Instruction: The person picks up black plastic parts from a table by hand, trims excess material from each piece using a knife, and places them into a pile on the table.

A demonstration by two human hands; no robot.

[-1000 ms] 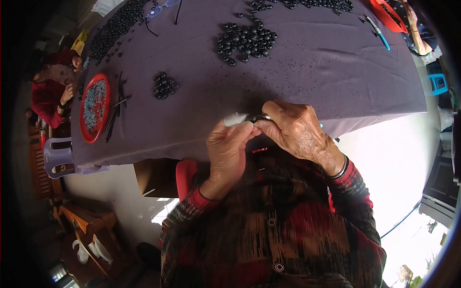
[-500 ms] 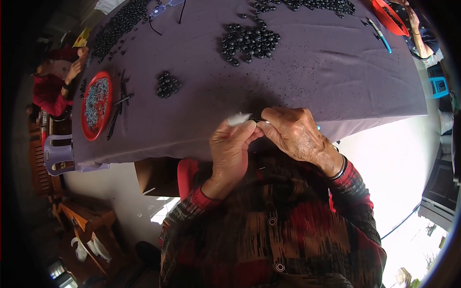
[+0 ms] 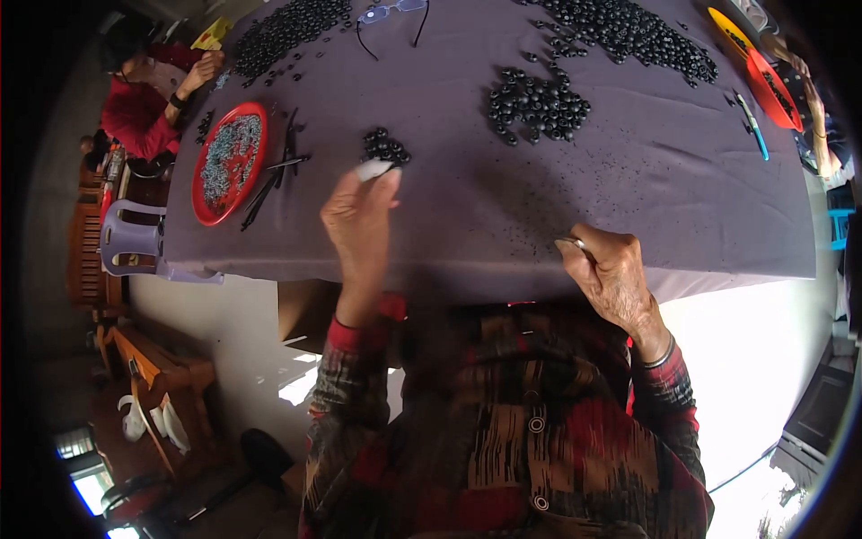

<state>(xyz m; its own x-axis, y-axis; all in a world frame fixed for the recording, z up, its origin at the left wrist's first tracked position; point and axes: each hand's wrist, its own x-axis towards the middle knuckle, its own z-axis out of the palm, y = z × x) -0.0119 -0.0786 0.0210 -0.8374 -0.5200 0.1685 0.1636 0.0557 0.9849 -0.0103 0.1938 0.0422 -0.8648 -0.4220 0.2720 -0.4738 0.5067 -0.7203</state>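
My left hand (image 3: 359, 225) reaches forward over the purple tablecloth, thumb and wrapped finger pinched together beside a small pile of black beads (image 3: 384, 144). A white wrap (image 3: 373, 169) covers that fingertip. Something dark shows at the pinch, but I cannot separate it from the pile behind. My right hand (image 3: 612, 274) is closed near the table's front edge, apart from the left. A small, thin, shiny piece (image 3: 573, 242) sticks out between its thumb and forefinger; its kind is too small to tell. A bigger pile of black beads (image 3: 537, 106) lies ahead of the right hand.
A red tray (image 3: 260, 121) of small greyish bits stands at left, beside dark slender tools (image 3: 274, 175). Eyeglasses (image 3: 393, 12) and large bead heaps (image 3: 628, 40) lie at the back. A blue-and-white pen-like tool (image 3: 752, 126) is at right. Two other people sit at the table's sides.
My hands, together half a second ago, have come apart. The left has gone forward and left to the small bead pile; the right stays near the front edge. The whole view has shifted.
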